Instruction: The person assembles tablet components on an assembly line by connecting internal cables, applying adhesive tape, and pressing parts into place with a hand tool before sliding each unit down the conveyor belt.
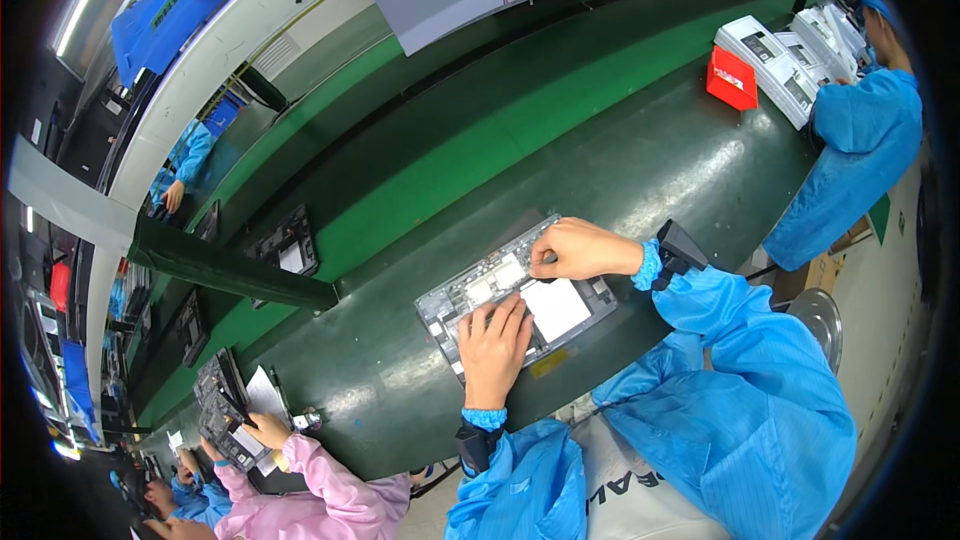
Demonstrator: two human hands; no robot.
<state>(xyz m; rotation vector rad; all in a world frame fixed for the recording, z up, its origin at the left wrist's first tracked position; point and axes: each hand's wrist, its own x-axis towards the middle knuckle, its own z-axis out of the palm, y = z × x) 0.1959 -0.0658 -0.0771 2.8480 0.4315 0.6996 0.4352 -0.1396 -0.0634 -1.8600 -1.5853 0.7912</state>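
Observation:
An opened laptop base (436, 310), dark-framed with its circuit board bared, lies slantwise on the green bench in front of me. A white rectangular panel (560, 312) fills part of its near right half. My left hand (492, 348) rests over the near left part, its fingers extended and their tips touching the inside by the panel. At the far side of the panel, my right hand (575, 250) is closed in a pinch against the board. Whatever its fingertips hold, if anything, is hidden.
The green bench (390, 370) runs from lower left to upper right. A pink-sleeved co-worker (330, 490) handles another opened laptop (222, 400) at lower left. A red bin (732, 78) and stacked white packages (770, 60) stand near a blue-clad person (865, 130). A dark green post (235, 270) crosses at left.

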